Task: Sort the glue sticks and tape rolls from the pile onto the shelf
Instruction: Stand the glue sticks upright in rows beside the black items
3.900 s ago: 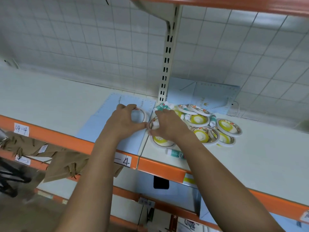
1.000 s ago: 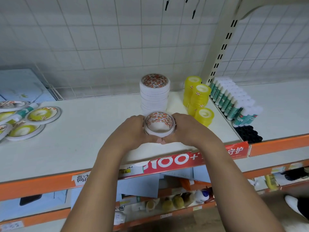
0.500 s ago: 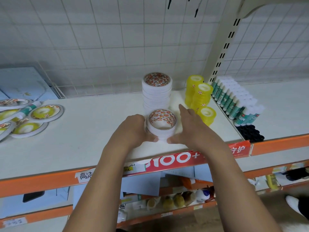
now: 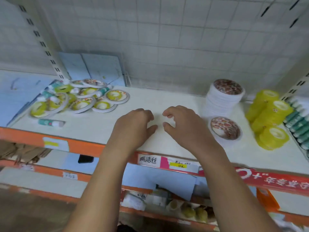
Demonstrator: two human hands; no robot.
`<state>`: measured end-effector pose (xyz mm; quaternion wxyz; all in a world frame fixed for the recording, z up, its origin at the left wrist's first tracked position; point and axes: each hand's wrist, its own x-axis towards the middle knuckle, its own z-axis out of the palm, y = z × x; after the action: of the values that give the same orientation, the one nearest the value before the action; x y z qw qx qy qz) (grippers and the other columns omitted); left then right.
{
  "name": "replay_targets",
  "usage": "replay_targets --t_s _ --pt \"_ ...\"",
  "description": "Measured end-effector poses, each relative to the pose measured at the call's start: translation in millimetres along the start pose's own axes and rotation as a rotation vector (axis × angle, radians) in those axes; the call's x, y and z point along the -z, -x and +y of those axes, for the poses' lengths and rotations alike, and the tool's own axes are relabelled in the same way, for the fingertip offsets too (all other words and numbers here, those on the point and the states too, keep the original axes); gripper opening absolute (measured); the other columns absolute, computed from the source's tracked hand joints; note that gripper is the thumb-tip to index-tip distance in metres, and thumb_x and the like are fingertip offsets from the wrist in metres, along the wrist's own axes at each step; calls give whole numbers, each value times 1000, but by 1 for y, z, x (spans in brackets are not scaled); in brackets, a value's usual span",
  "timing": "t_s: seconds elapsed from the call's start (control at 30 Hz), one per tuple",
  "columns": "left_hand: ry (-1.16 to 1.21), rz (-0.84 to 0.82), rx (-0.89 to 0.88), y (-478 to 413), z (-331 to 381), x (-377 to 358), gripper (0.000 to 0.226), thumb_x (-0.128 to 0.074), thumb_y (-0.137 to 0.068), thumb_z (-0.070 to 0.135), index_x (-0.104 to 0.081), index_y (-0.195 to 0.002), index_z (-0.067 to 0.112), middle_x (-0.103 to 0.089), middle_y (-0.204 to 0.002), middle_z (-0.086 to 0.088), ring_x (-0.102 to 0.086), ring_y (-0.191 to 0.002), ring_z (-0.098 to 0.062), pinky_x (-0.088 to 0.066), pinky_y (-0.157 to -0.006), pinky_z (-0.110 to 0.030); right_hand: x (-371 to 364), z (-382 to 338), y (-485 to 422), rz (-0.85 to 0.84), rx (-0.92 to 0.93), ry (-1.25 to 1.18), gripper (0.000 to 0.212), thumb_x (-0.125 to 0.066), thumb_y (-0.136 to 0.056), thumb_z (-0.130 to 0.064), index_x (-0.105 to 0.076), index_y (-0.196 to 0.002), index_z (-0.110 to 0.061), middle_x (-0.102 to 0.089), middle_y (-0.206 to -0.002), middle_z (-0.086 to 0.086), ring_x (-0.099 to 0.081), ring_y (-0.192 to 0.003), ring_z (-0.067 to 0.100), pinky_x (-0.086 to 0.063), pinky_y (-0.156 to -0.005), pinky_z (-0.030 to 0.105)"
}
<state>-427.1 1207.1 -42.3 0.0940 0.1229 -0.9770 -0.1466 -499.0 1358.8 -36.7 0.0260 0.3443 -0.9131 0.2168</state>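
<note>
My left hand (image 4: 133, 126) and my right hand (image 4: 182, 126) hover side by side over the white shelf (image 4: 167, 101), fingers loosely curled, holding nothing. A short stack of white tape rolls (image 4: 224, 130) stands just right of my right hand, in front of a taller white tape stack (image 4: 224, 96). Yellow tape rolls (image 4: 270, 118) and upright glue sticks (image 4: 299, 119) stand further right. At the left lies the mixed pile (image 4: 78, 99) of flat tape rolls and glue sticks, with one loose glue stick (image 4: 51, 122) near the front edge.
Blue cutting mats (image 4: 98, 69) lean against the wire grid wall behind the pile. An orange shelf edge (image 4: 83, 146) with price labels runs along the front. Lower shelves hold paper, bottles and other goods.
Both hands have let go of the white tape rolls, which now stand in front of the tall stack. The hands have moved left, toward the pile, and the view has swung left.
</note>
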Motion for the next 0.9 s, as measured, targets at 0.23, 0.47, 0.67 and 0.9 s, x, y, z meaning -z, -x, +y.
replay_targets --t_s 0.23,0.47,0.67,0.9 --pt "-81 33 187 38 -96 37 35 -57 -92 43 -61 -122 26 -60 -121 3 -58 -108 -20 -43 -77 -32 -57 -100 -40 -76 157 -73 29 -59 -92 -31 -61 -121 -28 -62 -116 -7 -58 -105 13 -44 -80 28" --pt "-77 77 237 52 -172 63 33 -60 -91 40 -61 -121 25 -59 -122 4 -56 -110 -20 -48 -82 -34 -95 -166 -63 -136 201 -136 28 -59 -93 -28 -62 -120 -28 -61 -117 -9 -58 -104 12 -50 -84 34" --pt "-49 119 216 46 -224 72 28 -62 -90 39 -63 -114 27 -60 -116 5 -59 -101 -20 -41 -69 -30 -121 -196 -83 -108 187 -153 26 -60 -92 -25 -64 -117 -27 -61 -114 -8 -58 -104 11 -50 -81 32" --pt "9 130 206 32 -272 76 23 -60 -89 30 -66 -110 22 -60 -116 2 -57 -108 -22 -48 -79 -35 -147 -226 -110 -87 198 -171 24 -61 -91 -20 -66 -115 -21 -65 -112 -5 -59 -102 14 -49 -87 33"
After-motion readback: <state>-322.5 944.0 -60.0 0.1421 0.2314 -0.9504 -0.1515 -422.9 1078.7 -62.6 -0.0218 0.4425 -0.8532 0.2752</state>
